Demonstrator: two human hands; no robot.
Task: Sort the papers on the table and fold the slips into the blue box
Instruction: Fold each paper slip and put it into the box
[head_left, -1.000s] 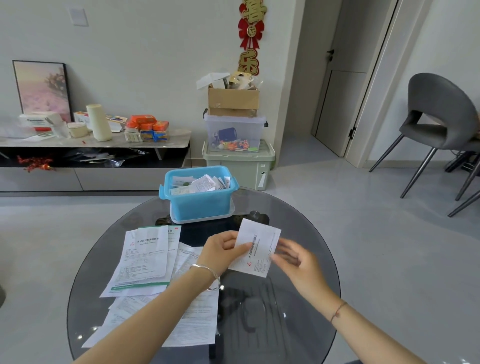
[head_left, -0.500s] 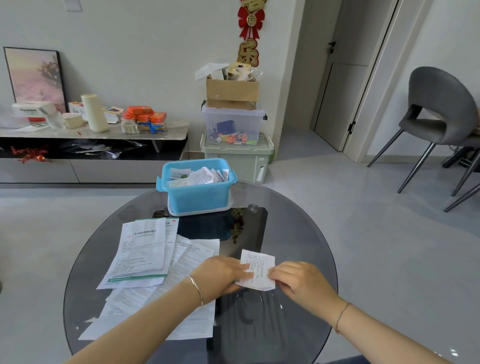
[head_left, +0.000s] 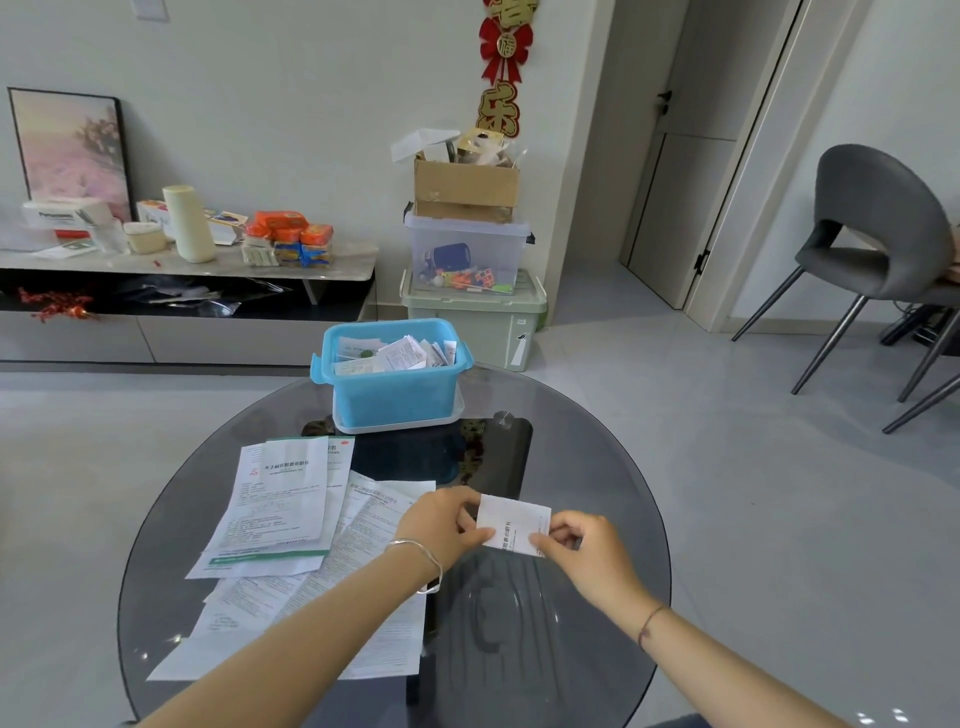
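Over table (head_left: 597, 467), left hand (head_left: 441, 525) and right hand (head_left: 587, 551) pinch perhaps-folded slip (head_left: 511, 522).

A blue box (head_left: 395, 395) is seen mid-frame. A white slip (head_left: 511, 525), printed black, is shown below it. The sheets (head_left: 283, 499) at left are white, edged green. The table (head_left: 597, 467) is tinted grey.

Papers (head_left: 291, 525) before box (head_left: 392, 387)
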